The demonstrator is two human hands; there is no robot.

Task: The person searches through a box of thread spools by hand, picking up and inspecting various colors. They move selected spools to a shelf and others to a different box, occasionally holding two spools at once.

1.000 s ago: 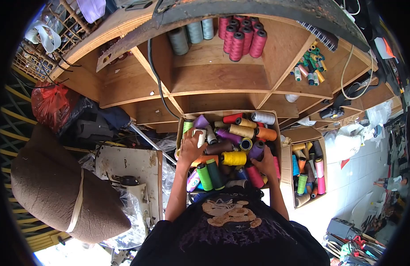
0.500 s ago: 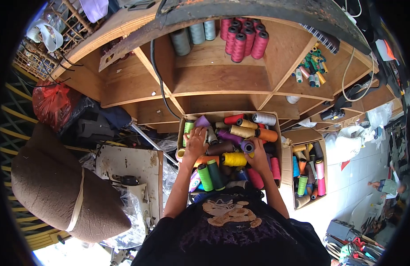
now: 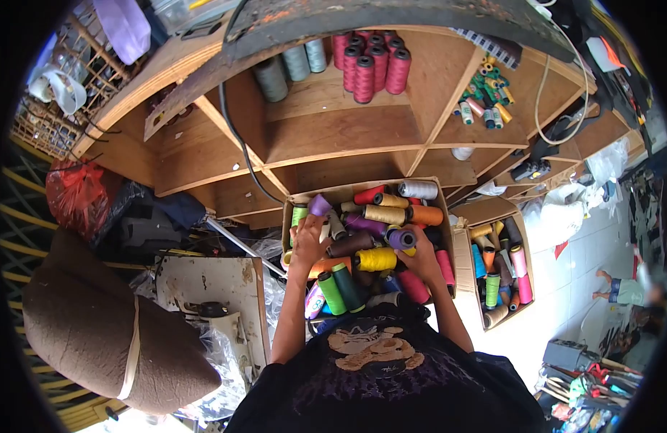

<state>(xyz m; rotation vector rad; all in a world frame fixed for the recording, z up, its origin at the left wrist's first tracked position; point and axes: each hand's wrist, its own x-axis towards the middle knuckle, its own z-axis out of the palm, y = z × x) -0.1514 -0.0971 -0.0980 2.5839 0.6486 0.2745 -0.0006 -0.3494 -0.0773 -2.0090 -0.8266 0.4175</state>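
Both hands are inside a cardboard box [image 3: 449,270] filled with thread spools of many colours. My right hand [image 3: 420,256] is closed around a purple thread spool [image 3: 400,239], whose round end faces up. On the left side, my left hand [image 3: 308,245] has its fingers curled at the lower end of a purple cone [image 3: 319,205], which tilts up by the box's back wall. Between the hands lie a yellow spool [image 3: 375,259] and a brown spool [image 3: 350,244]. Lime green [image 3: 331,293] and dark green [image 3: 349,286] spools stand nearest my body.
A second box [image 3: 530,285] of spools stands at the right. Behind is a wooden shelf [image 3: 341,141] with crimson spools [image 3: 377,68], grey spools [image 3: 271,79] and small spools [image 3: 487,97]. A brown padded form [image 3: 95,325] and a worn board [image 3: 211,278] are at the left.
The view has shifted slightly. My left hand and the purple cone at its fingers have come a little towards me. My right hand still grips its purple spool, now turned slightly.
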